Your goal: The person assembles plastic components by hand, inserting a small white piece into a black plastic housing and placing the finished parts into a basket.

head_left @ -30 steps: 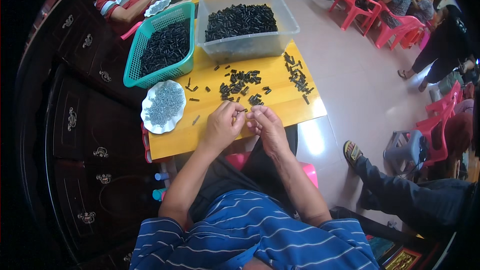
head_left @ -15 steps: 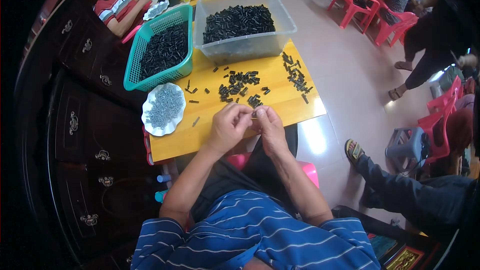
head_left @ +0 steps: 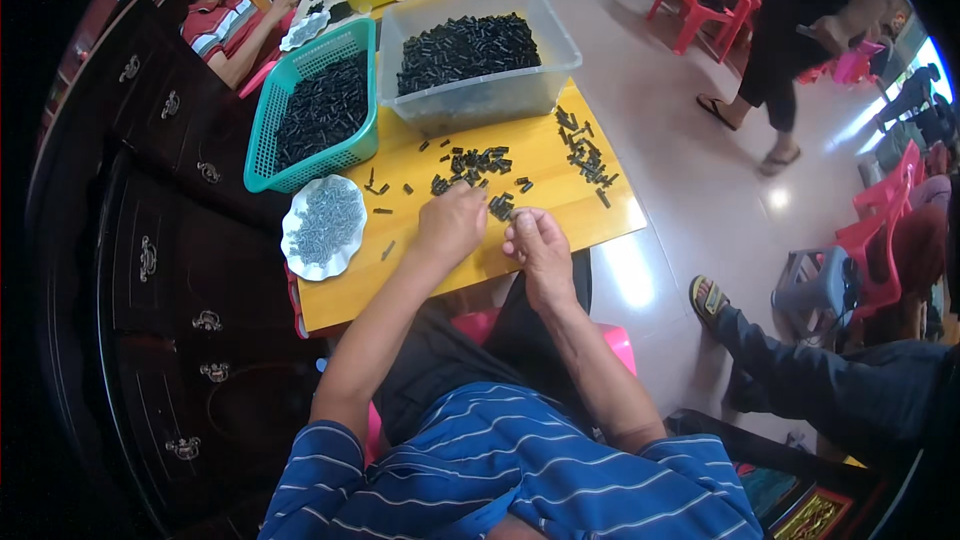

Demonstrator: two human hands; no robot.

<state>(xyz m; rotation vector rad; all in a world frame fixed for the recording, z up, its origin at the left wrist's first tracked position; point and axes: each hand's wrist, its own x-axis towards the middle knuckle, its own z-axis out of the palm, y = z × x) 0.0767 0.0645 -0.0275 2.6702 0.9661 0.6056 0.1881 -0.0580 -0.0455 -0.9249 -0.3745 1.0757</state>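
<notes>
1. The left hand (head_left: 453,224), back upward, reaches to the near edge of a loose heap of short, black, tube-like pieces (head_left: 482,161); its fingertips are hidden behind the knuckles, so I cannot tell whether they grip one.
2. The right hand (head_left: 540,250) is just to the right, thumb and forefinger close together in a narrow pinch; I cannot tell what, if anything, sits between them.
3. Just beyond its fingertips lies a small cluster (head_left: 501,206) of the same black pieces.
4. Longer dark pieces (head_left: 588,154) lie in a scattered strip along the right side of the smooth, yellow tabletop (head_left: 345,306).
5. At the left edge, a white plate (head_left: 292,252) with a wavy rim holds slender, glinting, greyish pieces (head_left: 325,220).
6. Farther off stand a green lattice-walled plastic basket (head_left: 330,164), left, and a cloudy, translucent rectangular bin (head_left: 480,105), right, both heaped with black pieces.
</notes>
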